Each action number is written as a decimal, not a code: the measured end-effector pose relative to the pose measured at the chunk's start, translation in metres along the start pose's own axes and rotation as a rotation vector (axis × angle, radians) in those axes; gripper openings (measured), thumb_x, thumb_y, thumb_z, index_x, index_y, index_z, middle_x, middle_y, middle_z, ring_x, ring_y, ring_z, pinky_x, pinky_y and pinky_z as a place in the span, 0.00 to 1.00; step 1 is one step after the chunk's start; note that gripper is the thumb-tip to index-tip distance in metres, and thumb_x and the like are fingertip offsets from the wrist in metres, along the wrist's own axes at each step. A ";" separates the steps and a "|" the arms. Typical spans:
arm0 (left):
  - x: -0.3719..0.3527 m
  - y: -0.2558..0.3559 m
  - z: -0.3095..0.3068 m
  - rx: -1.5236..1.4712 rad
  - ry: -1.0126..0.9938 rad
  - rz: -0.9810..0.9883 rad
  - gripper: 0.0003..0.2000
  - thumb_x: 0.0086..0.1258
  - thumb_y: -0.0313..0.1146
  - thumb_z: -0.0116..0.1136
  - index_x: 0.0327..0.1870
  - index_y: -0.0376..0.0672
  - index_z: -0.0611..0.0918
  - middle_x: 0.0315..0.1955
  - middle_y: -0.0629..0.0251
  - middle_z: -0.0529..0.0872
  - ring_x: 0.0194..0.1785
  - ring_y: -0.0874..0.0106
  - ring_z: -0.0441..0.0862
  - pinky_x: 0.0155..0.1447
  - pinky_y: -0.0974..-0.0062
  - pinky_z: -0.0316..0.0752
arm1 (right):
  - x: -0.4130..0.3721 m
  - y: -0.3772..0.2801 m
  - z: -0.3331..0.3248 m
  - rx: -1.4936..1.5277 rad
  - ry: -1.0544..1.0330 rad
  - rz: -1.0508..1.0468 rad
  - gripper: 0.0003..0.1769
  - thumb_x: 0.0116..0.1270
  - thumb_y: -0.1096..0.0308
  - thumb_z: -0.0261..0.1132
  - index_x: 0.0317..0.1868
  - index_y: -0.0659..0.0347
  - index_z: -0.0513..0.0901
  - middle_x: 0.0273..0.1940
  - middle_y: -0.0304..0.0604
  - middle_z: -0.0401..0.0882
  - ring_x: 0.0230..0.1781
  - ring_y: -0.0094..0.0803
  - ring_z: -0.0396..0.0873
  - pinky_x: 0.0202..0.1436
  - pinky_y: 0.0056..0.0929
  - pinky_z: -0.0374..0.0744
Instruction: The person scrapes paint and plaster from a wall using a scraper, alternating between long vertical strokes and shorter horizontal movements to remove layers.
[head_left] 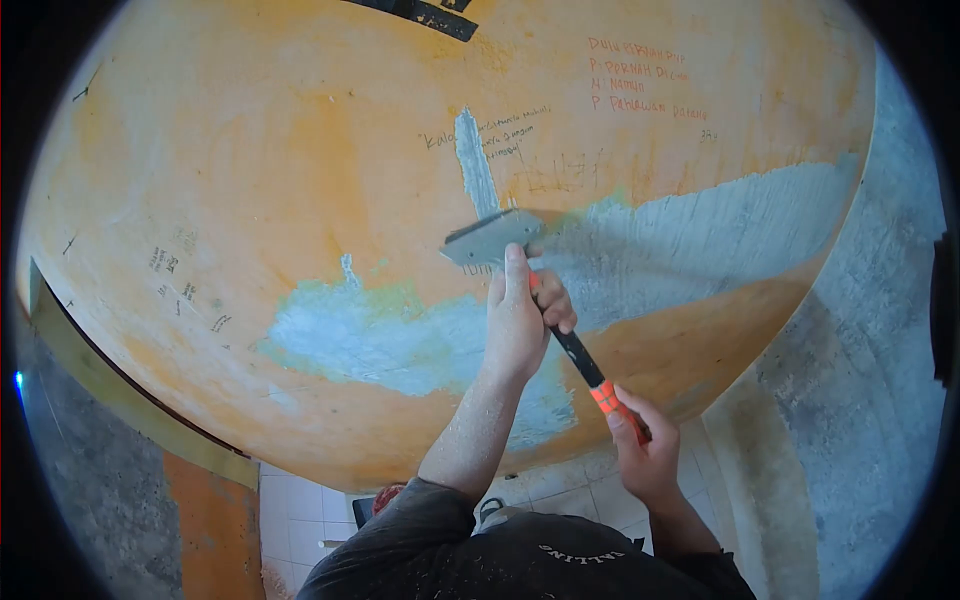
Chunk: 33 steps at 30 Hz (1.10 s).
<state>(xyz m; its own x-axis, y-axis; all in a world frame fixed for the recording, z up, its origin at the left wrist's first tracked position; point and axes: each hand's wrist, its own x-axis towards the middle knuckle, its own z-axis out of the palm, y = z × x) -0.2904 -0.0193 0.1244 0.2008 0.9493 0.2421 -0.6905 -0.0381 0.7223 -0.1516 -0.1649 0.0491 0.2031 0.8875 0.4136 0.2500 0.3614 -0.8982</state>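
Note:
A long-handled wall scraper (578,355) slants up across the middle of the view, with a wide grey head and a black and orange handle. My left hand (518,310) is closed round the handle just below the head, its thumb lying up along the head. Lower right, my right hand (650,448) grips the orange end of the handle. The scraper's head is against or very close to the orange wall (330,180), at the foot of a narrow scraped strip (475,160). The blade's edge is not clearly seen.
Bare grey-blue patches (370,335) spread across the wall on both sides of the scraper. Handwriting (640,78) marks the paint at upper right. A black strip (425,18) crosses the top. Pale floor tiles (300,505) and a reddish round object (387,498) show below.

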 end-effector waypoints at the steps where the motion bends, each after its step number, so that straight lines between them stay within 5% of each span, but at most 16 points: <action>1: -0.002 -0.002 -0.001 0.009 0.023 -0.026 0.18 0.82 0.54 0.39 0.51 0.47 0.69 0.19 0.76 0.59 0.19 0.80 0.59 0.25 0.77 0.61 | -0.003 0.005 0.001 0.001 -0.002 -0.005 0.17 0.71 0.70 0.64 0.56 0.71 0.80 0.44 0.50 0.86 0.40 0.24 0.81 0.45 0.23 0.78; 18: 0.010 0.016 0.012 -0.003 0.001 0.043 0.18 0.82 0.53 0.39 0.49 0.49 0.72 0.19 0.77 0.59 0.20 0.82 0.57 0.25 0.79 0.58 | 0.013 -0.006 0.002 -0.006 -0.015 -0.008 0.17 0.71 0.70 0.64 0.56 0.70 0.81 0.40 0.47 0.85 0.32 0.20 0.77 0.37 0.22 0.76; 24: 0.005 0.010 0.007 0.062 0.007 -0.005 0.18 0.82 0.54 0.37 0.49 0.49 0.70 0.19 0.77 0.59 0.19 0.80 0.58 0.25 0.79 0.58 | 0.009 0.011 0.008 0.021 0.047 -0.182 0.17 0.70 0.70 0.65 0.56 0.70 0.80 0.35 0.45 0.85 0.29 0.20 0.76 0.33 0.21 0.75; 33: 0.003 0.013 0.004 0.068 0.025 -0.002 0.17 0.81 0.55 0.39 0.48 0.52 0.70 0.18 0.78 0.57 0.18 0.81 0.56 0.24 0.78 0.57 | 0.007 0.011 0.014 0.081 -0.015 -0.076 0.17 0.71 0.71 0.64 0.57 0.70 0.80 0.33 0.41 0.82 0.28 0.18 0.73 0.33 0.20 0.73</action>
<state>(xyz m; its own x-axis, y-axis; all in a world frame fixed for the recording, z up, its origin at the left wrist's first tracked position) -0.2963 -0.0183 0.1374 0.1841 0.9569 0.2244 -0.6407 -0.0563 0.7657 -0.1606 -0.1510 0.0403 0.1718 0.8606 0.4795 0.1868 0.4494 -0.8736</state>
